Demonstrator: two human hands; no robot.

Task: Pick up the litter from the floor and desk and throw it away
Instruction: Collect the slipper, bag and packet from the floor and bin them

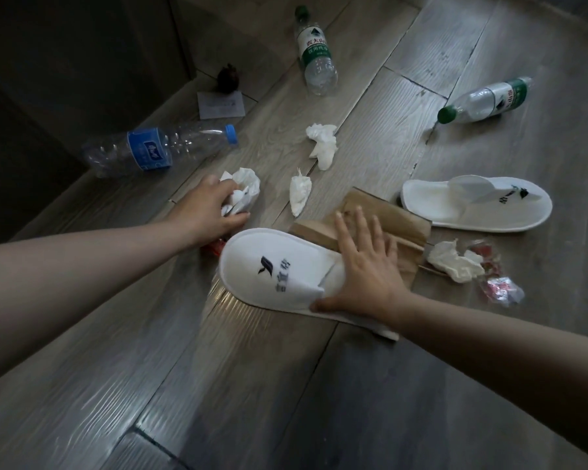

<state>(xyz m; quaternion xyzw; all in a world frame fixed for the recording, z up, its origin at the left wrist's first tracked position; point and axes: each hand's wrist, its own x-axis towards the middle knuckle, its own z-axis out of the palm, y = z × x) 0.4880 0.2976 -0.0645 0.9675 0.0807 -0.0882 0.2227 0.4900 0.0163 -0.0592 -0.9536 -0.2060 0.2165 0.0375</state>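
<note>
My left hand (pixel 211 206) curls round crumpled tissue (pixel 246 184) to lift it. My right hand (pixel 364 266) sits flat, fingers spread, over slipper (pixel 272 269) and paper bag (pixel 398 218): likely next grab.

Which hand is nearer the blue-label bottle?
Left. The left hand grips a crumpled tissue just right of the blue-label bottle; the right hand lies flat on the paper bag and slipper, farther off.

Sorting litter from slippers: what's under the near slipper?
The near slipper overlaps a brown paper bag; a red wrapper peeks out beside its toe. The right hand covers the overlap.
</note>
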